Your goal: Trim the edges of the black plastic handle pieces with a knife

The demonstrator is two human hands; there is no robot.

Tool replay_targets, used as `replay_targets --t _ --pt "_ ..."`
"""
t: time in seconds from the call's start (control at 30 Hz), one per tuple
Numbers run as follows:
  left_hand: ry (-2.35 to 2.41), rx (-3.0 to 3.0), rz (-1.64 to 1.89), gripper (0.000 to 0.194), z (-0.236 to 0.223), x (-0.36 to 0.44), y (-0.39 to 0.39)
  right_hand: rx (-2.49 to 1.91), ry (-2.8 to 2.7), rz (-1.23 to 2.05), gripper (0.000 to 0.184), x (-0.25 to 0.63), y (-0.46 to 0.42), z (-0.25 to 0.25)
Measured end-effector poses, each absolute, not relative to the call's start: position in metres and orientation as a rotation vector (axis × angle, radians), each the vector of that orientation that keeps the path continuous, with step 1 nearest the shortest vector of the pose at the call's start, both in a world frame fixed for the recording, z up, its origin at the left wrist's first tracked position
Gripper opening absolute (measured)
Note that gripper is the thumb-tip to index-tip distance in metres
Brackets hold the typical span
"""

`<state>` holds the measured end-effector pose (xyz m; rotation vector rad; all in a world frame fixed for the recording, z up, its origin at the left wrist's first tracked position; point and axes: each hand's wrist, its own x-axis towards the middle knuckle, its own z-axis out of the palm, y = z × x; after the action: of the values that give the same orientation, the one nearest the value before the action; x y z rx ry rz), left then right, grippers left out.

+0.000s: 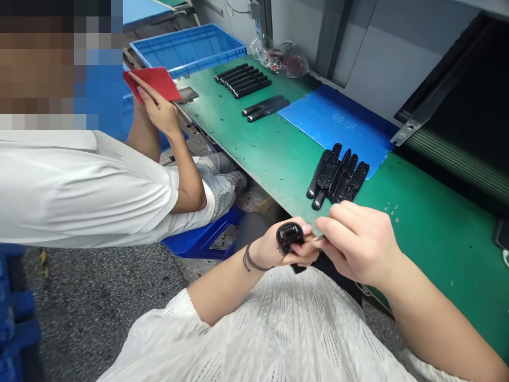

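Observation:
My left hand (274,249) is wrapped round a black plastic part (290,237), whose rounded hollow end points up at me. Close against it, on the right, my right hand (360,241) is closed in a pinch. Something thin and pale shows at its fingertips, too small to name, and it meets the left fingers. Beyond both hands, a loose pile of long black plastic parts (338,172) lies on the green table (274,175). Some of them show a ribbed inner side, others a smooth outer side.
A blue sheet (338,116) lies past the pile. Black parts (242,79) stand in a row farther back, near a clear plastic bag (286,58). At left a co-worker (99,185) in white holds a red sheet (155,84). Blue crates (191,45) stand behind.

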<state>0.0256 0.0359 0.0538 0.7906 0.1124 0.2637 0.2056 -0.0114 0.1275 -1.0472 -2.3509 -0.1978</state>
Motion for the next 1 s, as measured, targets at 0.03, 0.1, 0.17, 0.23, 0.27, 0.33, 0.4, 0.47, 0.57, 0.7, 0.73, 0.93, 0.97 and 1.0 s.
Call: replay_targets --t 0.03,0.1,0.17,0.23,0.27,0.33,0.4,0.47,0.57,0.7,0.73,0.93,0.97,1.0 --pt "0.111 0.748 0.190 0.059 0.053 0.026 0.033 -1.051 -2.358 -0.225 0.039 0.207 -0.010 0.130" --pt "0.114 0.705 0.106 0.060 0.054 0.027 0.026 -1.062 -2.362 -0.255 0.050 0.208 -0.009 0.135" --pt "0.099 0.689 0.077 0.058 0.057 0.028 0.021 -1.070 -2.360 -0.268 0.055 0.208 -0.008 0.139" --pt "0.077 0.690 0.057 0.055 0.062 0.028 0.018 -1.082 -2.365 -0.272 0.056 0.207 -0.008 0.140" --pt "0.073 0.691 0.044 0.053 0.064 0.028 0.017 -1.086 -2.371 -0.270 0.057 0.206 -0.008 0.141" --pt "0.083 0.683 0.019 0.051 0.067 0.029 0.017 -1.091 -2.386 -0.265 0.057 0.206 -0.008 0.140" --pt "0.100 0.665 0.015 0.051 0.069 0.030 0.016 -1.084 -2.392 -0.268 0.057 0.207 -0.007 0.139" --pt "0.103 0.654 0.037 0.054 0.071 0.031 0.015 -1.065 -2.377 -0.287 0.057 0.208 -0.007 0.137" --pt "0.090 0.657 0.084 0.058 0.074 0.032 0.014 -1.037 -2.343 -0.327 0.058 0.209 -0.007 0.134" --pt "0.052 0.635 0.064 0.053 0.075 0.033 0.016 -1.004 -2.305 -0.427 0.060 0.209 -0.009 0.130" --pt "0.049 0.622 0.054 0.051 0.074 0.033 0.016 -0.996 -2.287 -0.460 0.060 0.209 -0.010 0.129" --pt "0.108 0.631 0.109 0.049 0.066 0.034 0.018 -0.892 -2.293 -0.407 0.039 0.217 -0.014 0.125" --pt "0.131 0.677 0.167 0.049 0.065 0.034 0.019 -0.910 -2.297 -0.353 0.028 0.219 -0.016 0.124" --pt "0.175 0.757 0.253 0.049 0.064 0.033 0.021 -0.963 -2.292 -0.294 0.018 0.220 -0.019 0.124"
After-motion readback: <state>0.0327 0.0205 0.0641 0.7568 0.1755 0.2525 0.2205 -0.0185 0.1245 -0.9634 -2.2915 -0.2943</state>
